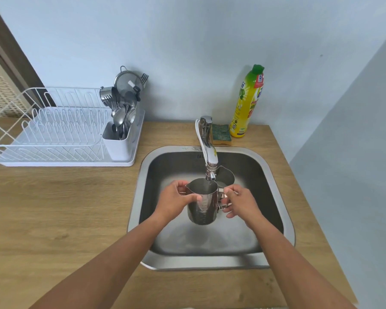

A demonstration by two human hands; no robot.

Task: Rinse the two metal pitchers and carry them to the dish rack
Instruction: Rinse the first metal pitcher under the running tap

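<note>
Though the faucet [206,141] half hides the far pitcher [227,175], left hand [176,200] fingers [182,183] wrap the near pitcher [202,207] below it; right hand [240,202] pinches its handle.

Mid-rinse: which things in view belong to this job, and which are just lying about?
In the job: held pitcher, gripped by left hand and right hand; second pitcher in the sink; faucet; dish rack.
Lying about: soap bottle; sponge; cutlery holder.

Shiny steel pitcher [202,204] upright above sink basin [210,263]; second pitcher [226,176] just behind.
</note>
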